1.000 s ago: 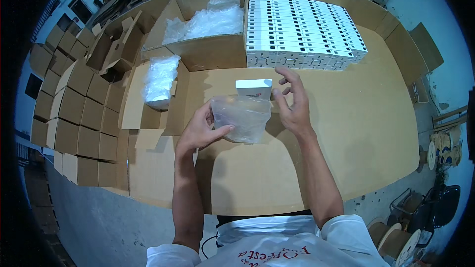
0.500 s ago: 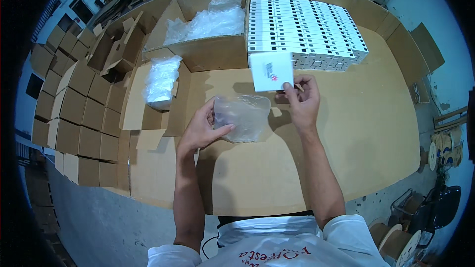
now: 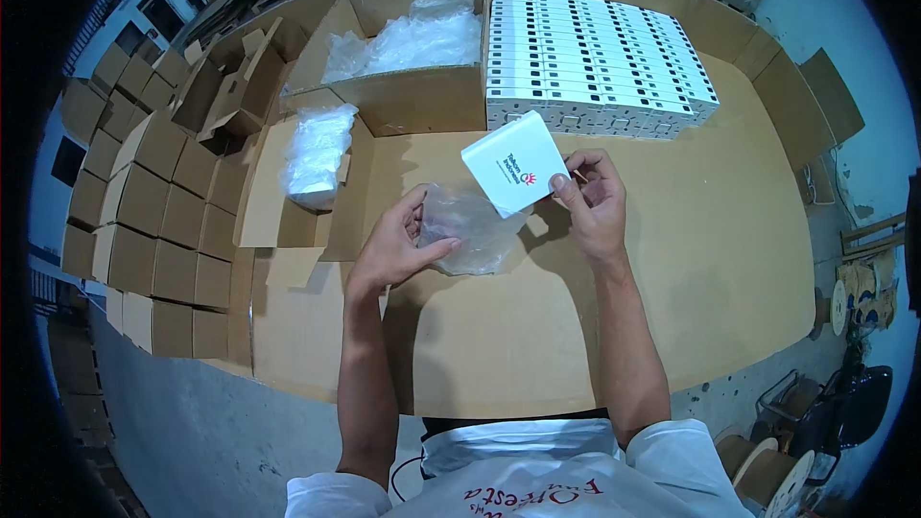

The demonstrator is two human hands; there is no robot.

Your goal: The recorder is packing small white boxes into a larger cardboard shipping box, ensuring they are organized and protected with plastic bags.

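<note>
A flat white square box (image 3: 515, 164) with a small red print is pinched at its right corner by my right hand (image 3: 597, 201). It tilts, its lower corner over a clear plastic bubble bag (image 3: 467, 238). My left hand (image 3: 396, 243) grips the left edge of that bag, thumb on top and fingers behind it. The bag's mouth is partly hidden by the white box, so I cannot tell whether the box is inside it.
Rows of white boxes (image 3: 595, 62) are stacked at the back. Beside them a large carton (image 3: 413, 104) holds clear bags. An open carton (image 3: 264, 197) at left contains wrapped items (image 3: 318, 155). Brown cartons (image 3: 158, 221) are piled beyond the table's left edge.
My right hand has turned the white box and brought it down and slightly left, over the bag. The left hand and bag have barely moved.
</note>
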